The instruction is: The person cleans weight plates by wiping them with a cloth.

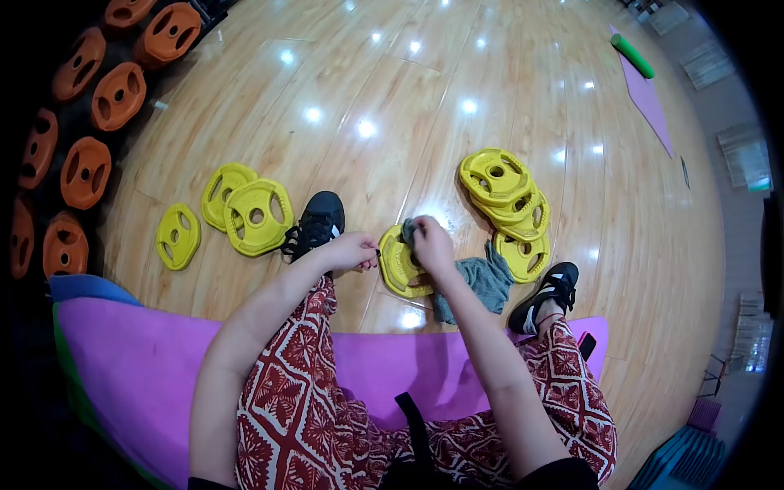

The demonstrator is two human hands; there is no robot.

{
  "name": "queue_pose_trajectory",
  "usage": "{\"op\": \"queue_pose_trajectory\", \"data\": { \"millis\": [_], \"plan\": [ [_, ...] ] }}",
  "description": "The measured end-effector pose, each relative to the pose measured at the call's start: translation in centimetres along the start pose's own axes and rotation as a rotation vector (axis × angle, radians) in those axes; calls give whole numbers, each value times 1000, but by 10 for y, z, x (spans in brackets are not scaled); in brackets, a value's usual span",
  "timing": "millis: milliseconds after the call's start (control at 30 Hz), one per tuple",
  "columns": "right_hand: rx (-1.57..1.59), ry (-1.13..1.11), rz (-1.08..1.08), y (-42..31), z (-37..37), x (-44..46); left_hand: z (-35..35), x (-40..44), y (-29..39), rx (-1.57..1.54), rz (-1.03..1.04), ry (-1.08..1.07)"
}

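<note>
Along the far left, orange weight plates (86,173) are standing in rows beside the wooden floor (351,163). Farther right, a single yellow plate (184,255) is lying near an overlapping pair of yellow plates (258,235), the front one resting partly over the other. The left shoe (323,219) is standing just beside that pair, while a purple mat (367,353) is stretching beneath the person's legs.

Between the feet, the left hand (354,251) is reaching toward the near yellow plate (394,271), its grip curling at the plate's left edge; whether it is pinching the rim, I cannot tell. The near yellow plate is lying on the floor between the two hands. The right hand (431,245) is hovering over its upper right part, its grip clenching a bunched grey cloth (409,232) against the plate.

Under and beside the right forearm, more grey fabric (483,284) is lying crumpled; whether it is joining the held part, the hand is hiding. Behind it, a fanned pile of yellow plates (492,193) is leaning toward the right shoe (545,300). A phone (586,346) is resting on the purple mat's right end. At the upper right, a green roller (633,55) is lying on a pink mat (651,102).
</note>
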State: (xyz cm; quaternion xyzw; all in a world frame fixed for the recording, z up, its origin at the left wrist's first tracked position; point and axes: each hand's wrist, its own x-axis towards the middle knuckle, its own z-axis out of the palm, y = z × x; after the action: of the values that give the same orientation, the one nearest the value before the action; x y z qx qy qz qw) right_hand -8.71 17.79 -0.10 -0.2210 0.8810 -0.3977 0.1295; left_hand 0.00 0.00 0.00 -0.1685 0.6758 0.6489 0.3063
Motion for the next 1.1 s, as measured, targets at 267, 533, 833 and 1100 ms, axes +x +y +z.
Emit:
{"op": "queue_pose_trajectory", "data": {
  "millis": [267, 533, 833, 1100],
  "plan": [
    [-410, -154, -374, 4, 6, -23, 0, -1, 3, 92, 21, -2],
    [-451, -158, -477, 5, 0, -59, 3, 0, -1, 68, 10, -5],
    [-247, -465, -282, 9, -24, -71, 5, 1, -2, 62, 31, 3],
    [21, -18, -191, -11, -10, -27, 2, 2, 1, 32, 5, -18]
  ]
}}
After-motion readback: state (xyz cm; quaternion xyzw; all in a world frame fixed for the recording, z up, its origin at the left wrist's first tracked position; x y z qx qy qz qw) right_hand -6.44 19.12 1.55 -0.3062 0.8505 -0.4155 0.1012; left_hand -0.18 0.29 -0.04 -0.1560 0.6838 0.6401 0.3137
